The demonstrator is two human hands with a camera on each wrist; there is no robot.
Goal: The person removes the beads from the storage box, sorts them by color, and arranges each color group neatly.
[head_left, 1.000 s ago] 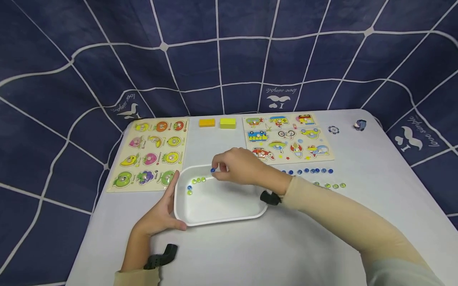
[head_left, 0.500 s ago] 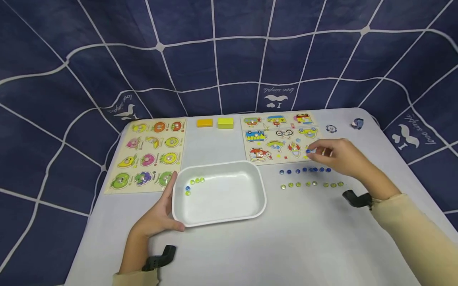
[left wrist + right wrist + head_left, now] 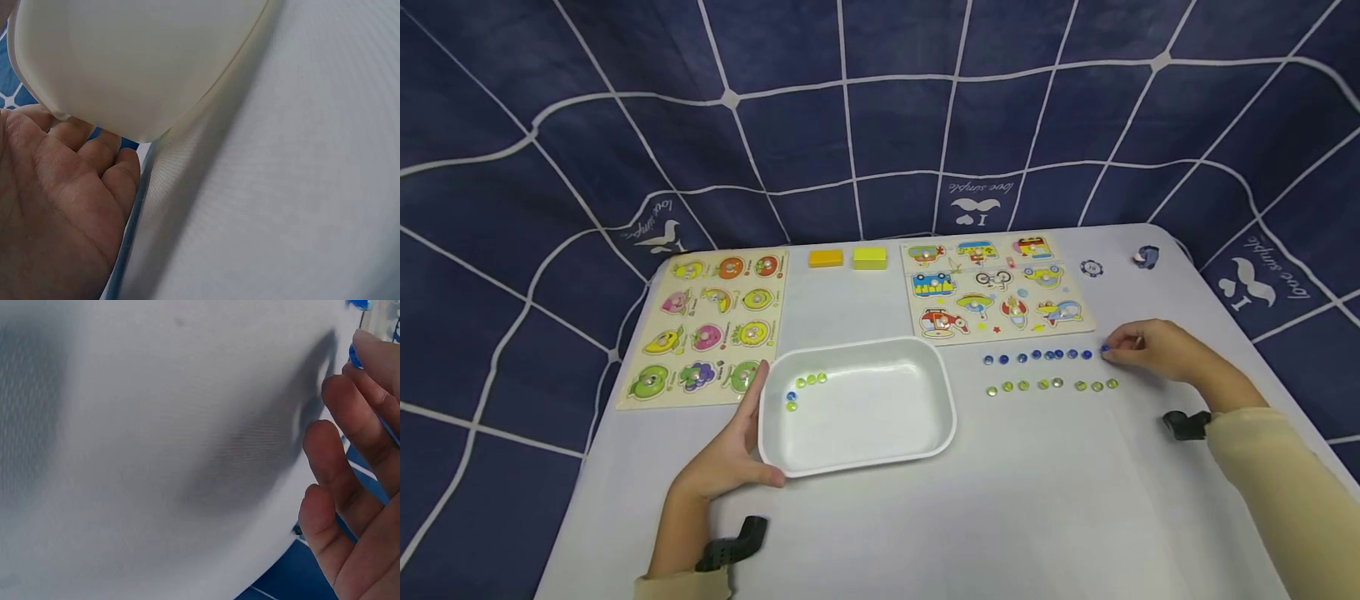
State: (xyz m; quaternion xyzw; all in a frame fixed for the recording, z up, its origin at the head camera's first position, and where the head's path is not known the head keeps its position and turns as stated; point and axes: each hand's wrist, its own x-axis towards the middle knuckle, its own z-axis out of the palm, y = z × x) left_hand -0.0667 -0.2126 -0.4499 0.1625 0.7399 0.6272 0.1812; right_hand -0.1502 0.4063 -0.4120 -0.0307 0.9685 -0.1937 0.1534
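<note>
At the right end of a row of blue glass beads [image 3: 1037, 354], my right hand [image 3: 1161, 354] pinches one more blue glass bead [image 3: 354, 356] between thumb and forefinger, low over the table. Its other fingers are loosely bent in the right wrist view. My left hand [image 3: 730, 457] holds the left end of a white tray [image 3: 857, 466], thumb at the near corner and fingers along the left side. The left wrist view shows bent fingers [image 3: 100, 153] against the tray's outside. Inside the tray, near its left end, lie several green beads [image 3: 811, 379] and one blue bead [image 3: 792, 397].
A row of green beads [image 3: 1024, 386] lies in front of the blue row. Behind are a fruit puzzle board [image 3: 689, 294], a vehicle puzzle board [image 3: 951, 293], orange and yellow blocks [image 3: 869, 258], a round chip [image 3: 1092, 267] and a small dark figure [image 3: 1146, 257].
My right hand has moved from over the tray's far rim to the right end of the blue row, carrying the blue bead. My left hand stays on the tray.
</note>
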